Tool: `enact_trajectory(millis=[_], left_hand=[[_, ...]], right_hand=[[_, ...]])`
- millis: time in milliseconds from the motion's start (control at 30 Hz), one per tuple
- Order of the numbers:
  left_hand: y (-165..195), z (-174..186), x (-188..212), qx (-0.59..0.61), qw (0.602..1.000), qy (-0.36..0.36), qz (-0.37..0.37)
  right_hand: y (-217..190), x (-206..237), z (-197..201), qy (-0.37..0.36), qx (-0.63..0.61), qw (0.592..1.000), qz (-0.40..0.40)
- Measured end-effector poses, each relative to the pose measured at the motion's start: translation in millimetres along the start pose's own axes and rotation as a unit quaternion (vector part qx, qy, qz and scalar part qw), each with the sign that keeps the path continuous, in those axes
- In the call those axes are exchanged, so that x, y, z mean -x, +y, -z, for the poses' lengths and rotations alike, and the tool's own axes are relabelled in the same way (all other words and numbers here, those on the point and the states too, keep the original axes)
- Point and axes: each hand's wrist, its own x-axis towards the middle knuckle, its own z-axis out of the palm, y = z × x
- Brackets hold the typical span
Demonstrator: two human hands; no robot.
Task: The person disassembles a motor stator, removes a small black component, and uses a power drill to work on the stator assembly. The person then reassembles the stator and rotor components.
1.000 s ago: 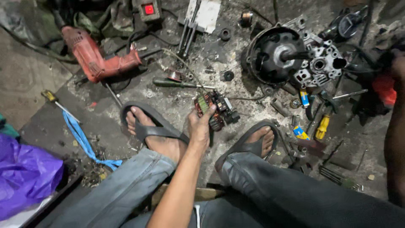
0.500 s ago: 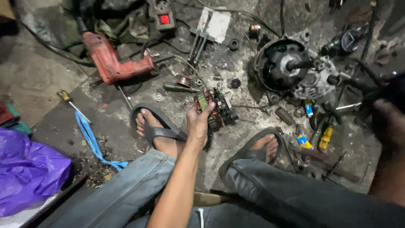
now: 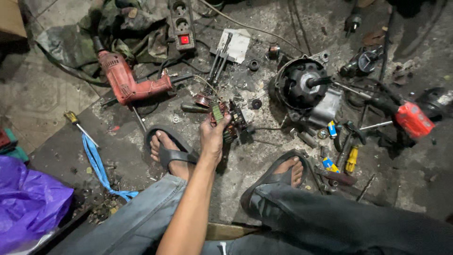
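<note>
While fingers curl shut, left hand [image 3: 211, 138] grip clamps a small electrical part [image 3: 230, 122].

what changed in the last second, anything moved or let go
The person's other arm, at the right edge earlier, has left the view. The left hand still grips the small electrical part between the feet. The red drill and round motor housing lie as before.

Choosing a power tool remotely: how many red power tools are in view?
2. One red electric drill lies upper left by the crumpled cloth; one red-bodied power tool lies at far right. Clutter may hide more.
</note>
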Motion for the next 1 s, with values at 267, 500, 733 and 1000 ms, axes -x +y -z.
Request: enact_trajectory(millis=[267, 500, 733, 1000], left_hand=[[-4.2, -0.3, 8.8, 0.002, 1.0, 0.008, 0.005], [-4.9, 4.4, 21.3, 0.04, 0.999, 0.009, 0.005], [-0.2, 15.3, 25.2, 0.043, 0.999, -0.024, 0.02], [-6.0, 22.7, 19.5, -0.05, 0.997, -0.044, 0.029]], right_hand=[[-36.6, 13.3, 14.3, 0.016, -0.06, 0.997, 0.034], [-91.0, -2.4, 8.7, -0.065, -0.073, 0.994, 0.052], [-87.5, 40.4, -95.1, -0.278, 0.033, 0.954, 0.107], [-60.6, 77.6, -154.7, -0.276, 0.071, 0.957, 0.061]])
